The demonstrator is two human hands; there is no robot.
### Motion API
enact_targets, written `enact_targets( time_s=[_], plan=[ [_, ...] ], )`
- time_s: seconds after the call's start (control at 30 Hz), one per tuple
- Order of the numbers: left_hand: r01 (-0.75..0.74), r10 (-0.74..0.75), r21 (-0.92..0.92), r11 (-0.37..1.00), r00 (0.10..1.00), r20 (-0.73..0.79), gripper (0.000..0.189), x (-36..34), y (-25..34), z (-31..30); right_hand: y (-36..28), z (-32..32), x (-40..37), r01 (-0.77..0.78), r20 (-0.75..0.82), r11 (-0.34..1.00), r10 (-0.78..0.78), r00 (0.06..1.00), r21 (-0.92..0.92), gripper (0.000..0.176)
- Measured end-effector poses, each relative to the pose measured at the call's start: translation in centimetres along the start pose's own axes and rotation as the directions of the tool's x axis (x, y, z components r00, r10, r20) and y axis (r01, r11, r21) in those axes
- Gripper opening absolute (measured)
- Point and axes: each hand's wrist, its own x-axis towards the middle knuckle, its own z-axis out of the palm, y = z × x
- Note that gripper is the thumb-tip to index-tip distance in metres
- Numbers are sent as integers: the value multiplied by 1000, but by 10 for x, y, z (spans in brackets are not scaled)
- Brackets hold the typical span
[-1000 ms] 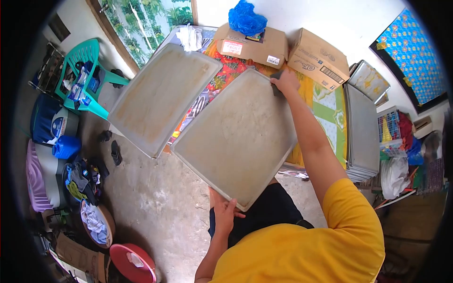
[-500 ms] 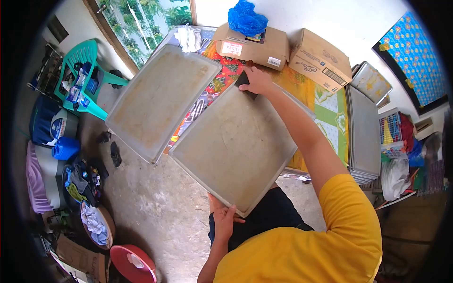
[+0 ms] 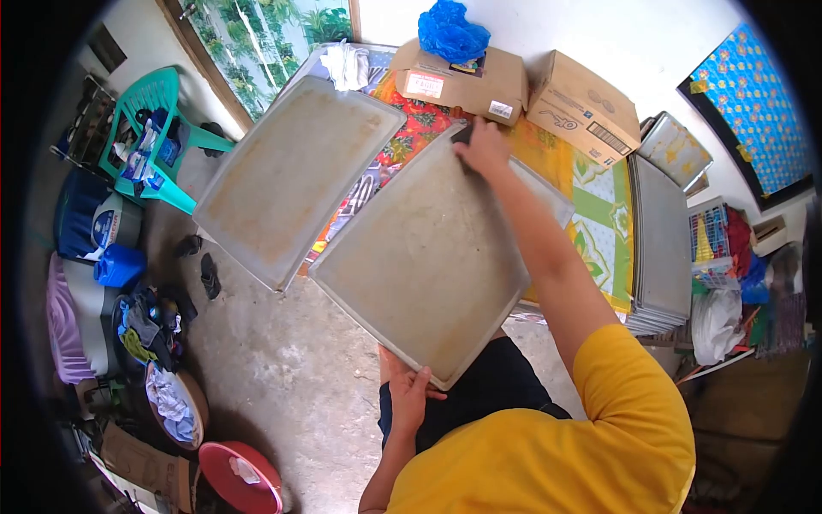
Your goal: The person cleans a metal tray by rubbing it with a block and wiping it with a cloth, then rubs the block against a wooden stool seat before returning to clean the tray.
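Note:
A large grey baking tray (image 3: 419,257) lies at an angle in front of me, its near corner sticking out past the table edge. My left hand (image 3: 409,392) grips that near corner, thumb on top of the rim and fingers underneath. At the far corner, my right hand (image 3: 485,150) is closed around a dark scraper-like block (image 3: 463,134), pressed to the tray's surface; the hand partly hides it. To the left lies a second tray (image 3: 300,171), with brownish stains on it. Part of another tray's edge (image 3: 548,193) shows beneath my right forearm.
Two cardboard boxes (image 3: 582,107) stand at the table's back, a blue plastic bag (image 3: 452,32) on one. A stack of trays (image 3: 659,240) stands at the right. On the left are a green chair (image 3: 150,120), laundry, and a red basin (image 3: 224,480) on the floor.
My right hand has moved with the dark block a little to the right along the tray's far corner. The left hand keeps its hold on the near corner.

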Motion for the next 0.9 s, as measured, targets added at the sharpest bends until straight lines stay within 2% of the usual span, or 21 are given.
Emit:
enact_targets(
  time_s=[0.07,0.13,0.23,0.3,0.37,0.43,0.53,0.63,0.73,0.77,0.87,0.9],
  plan=[
    [-17,17,10,1000,999,-27,91,1,-3,4,-55,-1,-45,134,138,990,-127,982,-41,77],
    [25,-25,47,999,1000,0,91,1,-6,-2,-100,-9,-107,439,222,896,-441,869,62,75],
    [27,-28,51,998,1000,9,92,-3,-6,-4,-88,-1,-99,390,174,914,-404,898,111,77],
    [12,-12,28,1000,1000,17,92,-2,-3,-5,-45,6,-40,71,132,997,-69,989,-12,81],
    [18,-19,2,1000,999,39,92,-1,-1,-3,-5,-4,-3,-184,19,982,185,983,-37,83],
    [10,-11,18,1000,999,34,92,-1,0,-2,21,-11,28,-252,-5,957,254,967,-143,81],
    [18,-18,9,1000,999,34,92,-1,5,0,26,-15,43,-129,-91,956,108,990,-264,80],
    [11,-11,-2,1000,999,33,91,0,4,-1,12,3,53,26,-222,873,-152,963,-487,64],
    [20,-21,33,999,999,35,91,-1,3,-3,-20,20,37,157,-226,748,-383,896,-645,46],
    [24,-26,49,999,999,33,91,0,4,-3,-35,23,26,123,-226,706,-379,897,-697,36],
    [22,-25,65,998,999,42,91,-1,4,-4,-76,18,-14,201,-138,677,-412,901,-708,34],
    [4,-6,45,999,999,49,92,0,1,-5,-85,24,-27,219,-168,685,-451,877,-695,30]
  ],
)
